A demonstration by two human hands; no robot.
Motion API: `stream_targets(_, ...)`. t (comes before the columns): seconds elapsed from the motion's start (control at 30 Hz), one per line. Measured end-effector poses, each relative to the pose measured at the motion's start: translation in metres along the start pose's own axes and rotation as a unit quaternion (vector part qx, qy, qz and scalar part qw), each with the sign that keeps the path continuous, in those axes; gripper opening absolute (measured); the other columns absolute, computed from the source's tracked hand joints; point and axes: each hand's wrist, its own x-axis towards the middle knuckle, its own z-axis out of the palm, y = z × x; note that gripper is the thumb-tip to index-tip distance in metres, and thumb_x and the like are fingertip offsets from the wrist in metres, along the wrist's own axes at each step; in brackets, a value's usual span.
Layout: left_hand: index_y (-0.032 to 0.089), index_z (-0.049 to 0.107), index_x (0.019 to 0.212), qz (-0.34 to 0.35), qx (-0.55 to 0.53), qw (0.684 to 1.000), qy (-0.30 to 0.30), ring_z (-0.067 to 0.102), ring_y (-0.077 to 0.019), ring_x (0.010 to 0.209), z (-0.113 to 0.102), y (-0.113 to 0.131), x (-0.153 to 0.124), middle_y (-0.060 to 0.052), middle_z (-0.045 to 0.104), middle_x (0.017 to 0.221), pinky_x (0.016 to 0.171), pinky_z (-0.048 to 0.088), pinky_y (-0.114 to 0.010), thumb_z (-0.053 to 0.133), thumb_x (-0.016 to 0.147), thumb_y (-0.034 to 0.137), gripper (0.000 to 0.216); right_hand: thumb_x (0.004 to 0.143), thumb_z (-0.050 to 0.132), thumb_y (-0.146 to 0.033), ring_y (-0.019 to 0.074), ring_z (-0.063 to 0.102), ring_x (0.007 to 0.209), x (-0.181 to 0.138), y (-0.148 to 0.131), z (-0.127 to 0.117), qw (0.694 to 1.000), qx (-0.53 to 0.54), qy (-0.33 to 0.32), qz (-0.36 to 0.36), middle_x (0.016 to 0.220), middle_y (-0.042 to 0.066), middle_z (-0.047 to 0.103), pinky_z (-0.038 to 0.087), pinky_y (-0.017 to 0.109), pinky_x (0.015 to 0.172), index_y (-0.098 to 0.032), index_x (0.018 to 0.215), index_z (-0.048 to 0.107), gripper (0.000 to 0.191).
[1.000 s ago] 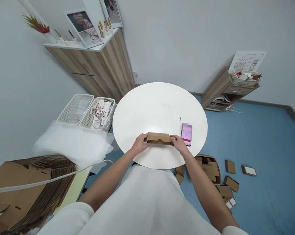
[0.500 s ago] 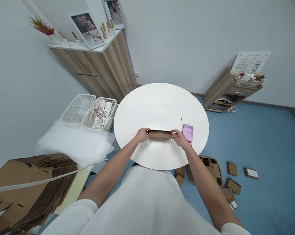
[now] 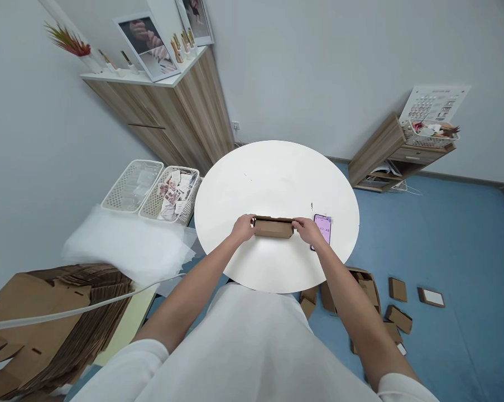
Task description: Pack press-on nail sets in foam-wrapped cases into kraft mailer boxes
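Observation:
A small brown cardboard box (image 3: pixel 274 228), partly folded, is held over the near half of the round white table (image 3: pixel 272 167). Its near wall faces me, and a flap edge shows along the top. My left hand (image 3: pixel 243 228) grips the box's left end, fingers closed around the corner. At the right end, my right hand (image 3: pixel 305 229) pinches the upper corner between thumb and fingers. A phone (image 3: pixel 324 226) with a pink timer screen lies just right of my right hand, partly covered by my wrist. The inside of the box is mostly hidden.
Left of the table stand two white baskets (image 3: pixel 151 211), one with printed cards, beside translucent packing sheets (image 3: pixel 121 240) and a stack of flat cardboard blanks (image 3: pixel 42 301). Folded boxes (image 3: pixel 398 289) lie on the blue floor at right. A white cable (image 3: pixel 88 307) crosses the lower left.
The box has tilted slightly, so more of its top edge and flap shows. Both hands keep their hold at its ends. The view has shifted a little.

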Motion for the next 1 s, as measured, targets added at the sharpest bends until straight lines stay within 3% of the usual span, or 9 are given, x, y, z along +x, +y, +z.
stream_targets(0.3,0.021,0.053,0.112,0.021,-0.017,1.000,0.004,0.054,-0.0142,0.072,-0.001,-0.004,0.004,-0.002,0.060,0.090,0.065,0.043,-0.026,0.061,0.067,0.028,0.046,0.077,0.045,-0.037,0.0151,0.055,0.073,0.006,0.003,-0.003,0.999,-0.023,-0.033,0.003,0.082,0.002,0.064,0.040,0.027,0.064,-0.023,0.108,0.057,0.036)
stream_targets(0.57,0.020,0.053,0.113,0.078,-0.081,0.993,-0.032,0.053,-0.0133,0.073,0.002,-0.029,0.009,-0.002,0.058,0.086,0.069,0.045,-0.026,0.060,0.067,0.030,0.047,0.077,0.048,-0.033,0.0136,0.055,0.074,0.004,0.016,-0.008,0.995,0.009,-0.077,-0.055,0.082,0.001,0.062,0.042,0.026,0.063,-0.025,0.108,0.056,0.033)
stream_targets(0.7,0.019,0.055,0.110,0.090,-0.082,0.992,-0.042,0.053,-0.0137,0.073,-0.002,-0.030,0.011,-0.003,0.058,0.087,0.071,0.045,-0.027,0.061,0.066,0.032,0.046,0.076,0.050,-0.029,0.0136,0.056,0.076,0.006,0.020,-0.009,0.993,0.007,-0.085,-0.077,0.093,0.002,0.062,0.043,0.028,0.068,-0.026,0.107,0.057,0.031)
stream_targets(0.87,0.020,0.054,0.115,0.044,-0.133,0.986,-0.088,0.055,-0.0145,0.078,-0.012,-0.026,0.010,-0.006,0.057,0.101,0.070,0.045,-0.026,0.062,0.064,0.035,0.053,0.075,0.054,-0.034,0.0149,0.056,0.086,0.004,0.023,-0.007,0.993,0.044,-0.072,-0.080,0.107,0.004,0.058,0.044,0.030,0.076,-0.026,0.103,0.059,0.030)
stream_targets(1.0,0.021,0.053,0.115,-0.052,-0.242,0.959,-0.138,0.057,-0.0157,0.083,-0.017,-0.023,0.011,-0.007,0.056,0.106,0.069,0.046,-0.027,0.048,0.074,0.047,0.048,0.079,0.046,-0.045,0.0157,0.057,0.087,0.004,0.021,-0.004,0.988,0.132,-0.080,-0.009,0.102,0.005,0.060,0.046,0.031,0.075,-0.022,0.094,0.060,0.030)
